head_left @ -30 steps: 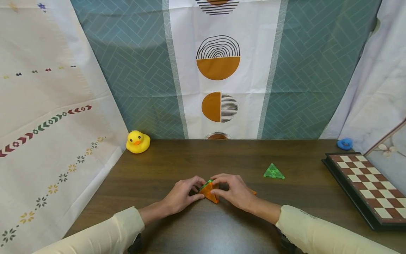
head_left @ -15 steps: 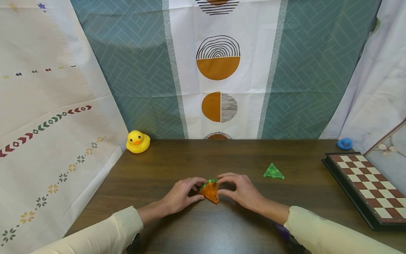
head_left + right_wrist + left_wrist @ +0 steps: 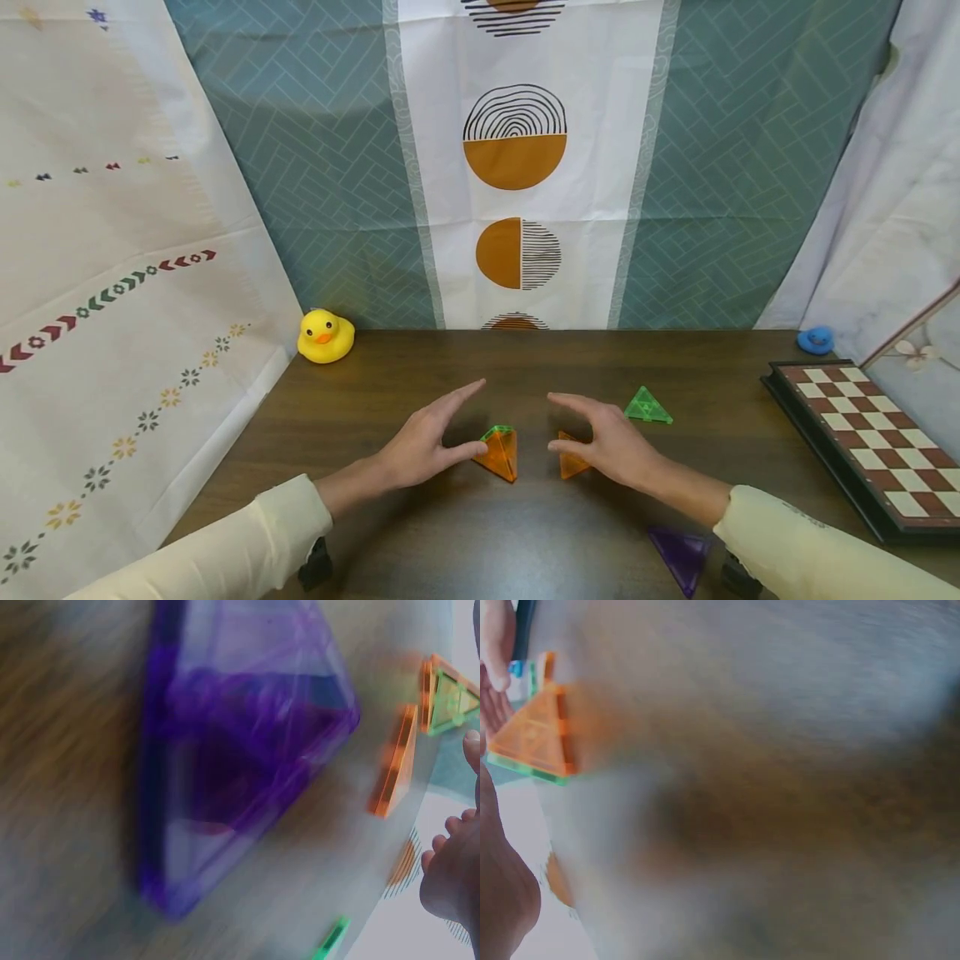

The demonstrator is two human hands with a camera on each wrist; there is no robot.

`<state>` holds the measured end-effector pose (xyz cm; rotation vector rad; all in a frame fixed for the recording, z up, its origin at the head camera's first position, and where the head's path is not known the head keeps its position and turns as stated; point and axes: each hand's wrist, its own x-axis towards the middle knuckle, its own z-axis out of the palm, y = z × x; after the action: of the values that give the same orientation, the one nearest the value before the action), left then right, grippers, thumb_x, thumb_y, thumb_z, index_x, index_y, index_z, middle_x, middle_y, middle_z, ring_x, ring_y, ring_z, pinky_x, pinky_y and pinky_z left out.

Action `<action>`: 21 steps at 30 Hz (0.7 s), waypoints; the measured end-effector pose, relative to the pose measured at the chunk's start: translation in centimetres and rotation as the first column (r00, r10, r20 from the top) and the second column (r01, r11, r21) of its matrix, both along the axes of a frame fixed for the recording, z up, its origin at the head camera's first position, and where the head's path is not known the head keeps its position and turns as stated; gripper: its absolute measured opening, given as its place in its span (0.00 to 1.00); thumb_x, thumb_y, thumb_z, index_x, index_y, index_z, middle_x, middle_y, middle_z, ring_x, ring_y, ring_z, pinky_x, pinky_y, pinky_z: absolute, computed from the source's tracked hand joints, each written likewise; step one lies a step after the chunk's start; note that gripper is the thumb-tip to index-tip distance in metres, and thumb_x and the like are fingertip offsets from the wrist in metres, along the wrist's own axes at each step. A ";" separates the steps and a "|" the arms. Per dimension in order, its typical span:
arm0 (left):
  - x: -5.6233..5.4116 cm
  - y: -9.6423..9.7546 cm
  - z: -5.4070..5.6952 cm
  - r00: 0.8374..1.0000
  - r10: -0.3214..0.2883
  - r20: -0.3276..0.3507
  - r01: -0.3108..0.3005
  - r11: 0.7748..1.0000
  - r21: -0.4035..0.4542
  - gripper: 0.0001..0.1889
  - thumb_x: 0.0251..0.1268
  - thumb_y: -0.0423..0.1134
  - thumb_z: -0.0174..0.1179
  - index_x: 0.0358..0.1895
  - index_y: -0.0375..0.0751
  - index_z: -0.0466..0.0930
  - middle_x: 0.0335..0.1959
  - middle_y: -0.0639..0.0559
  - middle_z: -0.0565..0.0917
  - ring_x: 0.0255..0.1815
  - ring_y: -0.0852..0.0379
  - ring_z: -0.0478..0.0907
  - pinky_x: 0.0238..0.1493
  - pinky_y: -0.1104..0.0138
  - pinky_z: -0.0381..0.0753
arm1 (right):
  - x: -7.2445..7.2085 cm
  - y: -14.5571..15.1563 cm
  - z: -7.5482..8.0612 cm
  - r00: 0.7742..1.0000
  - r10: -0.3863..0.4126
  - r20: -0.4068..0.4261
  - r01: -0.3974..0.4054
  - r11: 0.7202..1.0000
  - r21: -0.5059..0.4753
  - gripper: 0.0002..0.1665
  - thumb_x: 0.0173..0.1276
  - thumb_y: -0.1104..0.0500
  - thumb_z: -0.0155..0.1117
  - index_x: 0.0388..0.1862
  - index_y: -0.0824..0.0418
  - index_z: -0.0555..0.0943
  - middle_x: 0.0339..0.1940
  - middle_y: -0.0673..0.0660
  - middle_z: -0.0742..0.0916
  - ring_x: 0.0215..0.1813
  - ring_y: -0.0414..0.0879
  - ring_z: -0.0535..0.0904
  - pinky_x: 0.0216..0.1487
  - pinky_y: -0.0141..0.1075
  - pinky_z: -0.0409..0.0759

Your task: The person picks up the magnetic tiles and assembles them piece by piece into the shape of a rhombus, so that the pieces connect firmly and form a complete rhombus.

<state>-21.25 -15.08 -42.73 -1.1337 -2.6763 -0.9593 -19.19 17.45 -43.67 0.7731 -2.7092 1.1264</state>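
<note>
A small pyramid of translucent orange and green triangular magnetic tiles point(image 3: 500, 457) stands on the table in the head view. My left hand point(image 3: 416, 446) is just left of it, fingers extended and thumb tip at its left edge; whether they touch I cannot tell. On the other side my right hand point(image 3: 613, 443) hovers with fingers spread, holding nothing, by a single orange triangular tile point(image 3: 573, 467), partly hidden behind its thumb. The left wrist view shows the pyramid's orange face point(image 3: 536, 735). In the right wrist view a purple triangular tile point(image 3: 247, 750) looms close.
A green triangular tile point(image 3: 647, 407) lies beyond my right hand. Near my right sleeve is the purple tile point(image 3: 681, 554). A chessboard point(image 3: 873, 442) occupies the right side, with a blue toy point(image 3: 815, 340) behind it. A yellow rubber duck point(image 3: 326, 336) sits at the back left.
Both hands have let go of the pyramid and drawn apart, fingers straightening. The right hand moved rightward, uncovering the orange tile; the purple tile came into view beside its sleeve.
</note>
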 end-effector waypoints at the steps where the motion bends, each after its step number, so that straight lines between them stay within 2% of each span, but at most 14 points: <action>1: -0.1 0.2 0.3 1.000 0.002 -0.005 -0.002 1.000 0.008 0.48 0.72 0.54 0.71 0.87 0.49 0.54 0.85 0.53 0.61 0.82 0.53 0.63 0.77 0.49 0.68 | -0.1 0.3 0.1 1.000 -0.012 -0.004 0.012 1.000 0.011 0.42 0.68 0.52 0.79 0.77 0.61 0.75 0.74 0.63 0.80 0.74 0.65 0.75 0.69 0.65 0.75; 6: -0.2 1.4 2.2 1.000 0.007 -0.024 -0.006 0.998 0.056 0.50 0.75 0.53 0.68 0.89 0.55 0.44 0.88 0.58 0.51 0.85 0.57 0.55 0.80 0.50 0.62 | -0.4 2.1 0.5 0.998 -0.064 -0.021 0.065 0.997 0.031 0.44 0.68 0.53 0.80 0.79 0.62 0.73 0.76 0.64 0.78 0.75 0.66 0.73 0.69 0.64 0.75; 7: -0.2 1.7 2.5 1.000 0.006 -0.029 -0.004 0.998 0.065 0.50 0.75 0.53 0.68 0.89 0.56 0.42 0.88 0.60 0.50 0.85 0.57 0.54 0.80 0.50 0.62 | -0.4 2.5 0.5 0.997 -0.075 -0.035 0.076 0.997 0.034 0.44 0.68 0.52 0.80 0.79 0.62 0.72 0.76 0.65 0.78 0.74 0.66 0.74 0.70 0.66 0.72; 8: -0.2 2.1 3.0 1.000 0.005 -0.026 -0.003 0.997 0.075 0.51 0.75 0.52 0.68 0.89 0.56 0.42 0.88 0.61 0.48 0.85 0.58 0.53 0.81 0.51 0.61 | -0.5 2.9 0.6 0.996 -0.081 -0.047 0.083 0.996 0.034 0.44 0.68 0.52 0.79 0.79 0.63 0.72 0.76 0.65 0.77 0.68 0.64 0.80 0.70 0.68 0.71; 13: 0.4 3.9 4.4 1.000 -0.026 0.002 0.026 0.991 0.133 0.51 0.76 0.50 0.67 0.89 0.56 0.39 0.88 0.61 0.46 0.86 0.57 0.51 0.81 0.49 0.60 | -0.6 5.1 0.8 0.986 -0.136 -0.097 0.142 0.988 0.060 0.46 0.69 0.50 0.79 0.79 0.64 0.71 0.76 0.67 0.77 0.66 0.67 0.80 0.69 0.70 0.70; 14: 0.5 4.3 4.6 0.999 -0.032 0.014 0.030 0.989 0.142 0.51 0.77 0.50 0.67 0.89 0.57 0.39 0.88 0.61 0.46 0.86 0.58 0.51 0.81 0.49 0.60 | -0.6 5.5 0.9 0.985 -0.148 -0.094 0.154 0.986 0.065 0.47 0.69 0.50 0.79 0.80 0.65 0.70 0.76 0.68 0.77 0.67 0.68 0.79 0.68 0.69 0.72; 15: 0.7 4.7 4.8 0.999 -0.038 0.022 0.034 0.988 0.150 0.51 0.76 0.50 0.67 0.89 0.58 0.38 0.88 0.61 0.46 0.86 0.58 0.51 0.81 0.49 0.60 | -0.7 5.9 1.0 0.982 -0.165 -0.089 0.171 0.983 0.072 0.47 0.69 0.50 0.79 0.80 0.65 0.70 0.76 0.69 0.76 0.73 0.71 0.73 0.67 0.68 0.73; 16: 0.9 5.1 4.9 0.998 -0.044 0.037 0.037 0.987 0.156 0.52 0.76 0.50 0.67 0.89 0.59 0.37 0.88 0.61 0.45 0.80 0.59 0.64 0.78 0.51 0.66 | -0.7 6.3 1.1 0.980 -0.182 -0.084 0.189 0.979 0.079 0.48 0.69 0.49 0.79 0.80 0.65 0.69 0.76 0.70 0.76 0.73 0.72 0.72 0.67 0.69 0.73; 17: 1.1 5.4 5.0 0.997 -0.049 0.052 0.040 0.986 0.159 0.52 0.76 0.50 0.67 0.88 0.61 0.36 0.88 0.63 0.45 0.70 0.62 0.75 0.74 0.53 0.73 | -0.8 6.7 1.2 0.977 -0.196 -0.079 0.202 0.976 0.085 0.48 0.69 0.48 0.79 0.81 0.66 0.69 0.76 0.71 0.75 0.73 0.73 0.72 0.67 0.70 0.72; 18: 1.3 5.7 5.0 0.996 -0.056 0.065 0.045 0.986 0.162 0.52 0.76 0.50 0.67 0.88 0.61 0.36 0.88 0.63 0.44 0.55 0.65 0.82 0.73 0.54 0.74 | -0.8 7.1 1.3 0.975 -0.209 -0.073 0.215 0.972 0.092 0.49 0.69 0.48 0.78 0.81 0.66 0.68 0.77 0.71 0.74 0.73 0.73 0.72 0.67 0.70 0.72; 20: 1.8 6.3 4.9 0.993 -0.059 0.103 0.042 0.986 0.162 0.53 0.76 0.52 0.68 0.88 0.63 0.34 0.88 0.65 0.43 0.55 0.70 0.80 0.72 0.56 0.74 | -1.0 7.8 1.4 0.972 -0.229 -0.057 0.234 0.966 0.110 0.51 0.69 0.47 0.78 0.82 0.67 0.66 0.77 0.73 0.73 0.73 0.74 0.71 0.68 0.70 0.71; 21: 2.1 6.6 4.8 0.991 -0.064 0.119 0.044 0.985 0.164 0.53 0.76 0.52 0.68 0.88 0.63 0.34 0.88 0.65 0.43 0.45 0.70 0.78 0.73 0.56 0.73 | -1.1 8.2 1.3 0.971 -0.236 -0.051 0.240 0.963 0.119 0.51 0.69 0.46 0.78 0.82 0.67 0.66 0.77 0.73 0.73 0.74 0.74 0.70 0.68 0.70 0.71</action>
<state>-19.18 -8.53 -37.97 -1.1545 -2.6139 -1.2701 -20.28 25.63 -42.35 0.4590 -2.7695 0.8905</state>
